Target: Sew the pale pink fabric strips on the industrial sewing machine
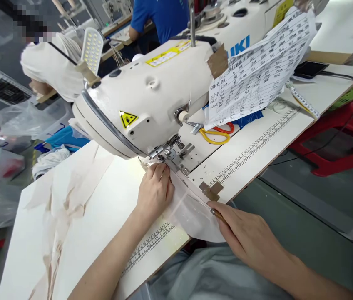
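Observation:
Pale, sheer pinkish fabric (192, 214) stretches from under the presser area of a white sewing machine (145, 100) toward the table's front edge. My left hand (156, 187) is beside the needle area, its fingers bent and pressed together on the fabric. At the fabric's near edge, my right hand (245, 233) pinches the cloth between thumb and fingers. A thin brown-handled tool (218, 215) is also held in this hand; its far end is hard to make out. More of the pale fabric (58, 221) lies in loose folds on the left of the table.
Scissors (215, 135) with yellow and red handles lie right of the needle area. Handwritten paper (257, 75) hangs on the machine. A phone (310, 69) with a cable sits at the right. Printed rulers (254, 146) mark the tabletop. Two people (54, 62) are beyond the machine.

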{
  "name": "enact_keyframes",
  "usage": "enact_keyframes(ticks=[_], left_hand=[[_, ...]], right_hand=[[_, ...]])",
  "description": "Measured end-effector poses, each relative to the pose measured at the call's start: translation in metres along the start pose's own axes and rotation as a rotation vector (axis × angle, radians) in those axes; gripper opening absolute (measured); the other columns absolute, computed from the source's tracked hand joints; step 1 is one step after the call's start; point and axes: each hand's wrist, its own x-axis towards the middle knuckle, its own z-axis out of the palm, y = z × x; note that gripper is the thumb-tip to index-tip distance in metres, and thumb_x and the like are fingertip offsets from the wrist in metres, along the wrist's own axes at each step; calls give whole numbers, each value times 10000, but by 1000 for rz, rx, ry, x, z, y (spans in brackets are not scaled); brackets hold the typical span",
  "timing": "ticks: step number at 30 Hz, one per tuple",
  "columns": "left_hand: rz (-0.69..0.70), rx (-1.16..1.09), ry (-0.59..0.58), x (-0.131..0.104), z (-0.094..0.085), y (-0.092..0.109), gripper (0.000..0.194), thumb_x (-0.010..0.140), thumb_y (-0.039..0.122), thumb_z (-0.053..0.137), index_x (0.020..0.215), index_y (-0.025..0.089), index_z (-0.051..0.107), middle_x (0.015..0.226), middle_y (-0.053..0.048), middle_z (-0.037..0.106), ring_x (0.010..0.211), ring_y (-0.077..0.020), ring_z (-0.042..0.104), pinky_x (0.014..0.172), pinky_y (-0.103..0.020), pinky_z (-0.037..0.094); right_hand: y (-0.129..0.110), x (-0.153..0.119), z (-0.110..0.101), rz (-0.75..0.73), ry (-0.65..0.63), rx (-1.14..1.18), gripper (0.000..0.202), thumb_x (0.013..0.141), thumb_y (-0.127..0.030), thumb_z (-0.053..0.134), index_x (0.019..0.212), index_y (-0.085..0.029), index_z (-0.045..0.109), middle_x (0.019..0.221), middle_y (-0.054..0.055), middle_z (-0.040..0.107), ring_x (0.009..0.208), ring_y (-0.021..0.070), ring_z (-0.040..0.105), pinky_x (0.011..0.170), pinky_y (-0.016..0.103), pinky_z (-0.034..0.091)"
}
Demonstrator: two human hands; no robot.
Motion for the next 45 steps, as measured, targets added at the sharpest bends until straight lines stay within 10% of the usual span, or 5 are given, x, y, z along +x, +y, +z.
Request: enact_keyframes(ticks=[38, 45], left_hand=[[-186, -31, -61, -13, 8, 8, 452, 948, 246, 401, 1359, 88, 505, 1332, -206, 528, 1263, -366, 461, 1015, -547, 453], [-73, -224, -130, -40, -39, 58, 456, 928, 224, 452, 1383, 199, 484, 1379, -142, 533, 1340, -349, 438, 1075, -570, 429]], right_hand=[[5, 40, -2, -26, -138, -199, 266, 962, -78, 392, 1106, -148, 605, 865, 51, 681, 737, 172, 664, 544, 254, 414], [21, 52, -6, 52, -204, 168, 254, 956, -172, 399, 1106, -152, 603, 993, 67, 703, 840, 196, 649, 691, 269, 447]])
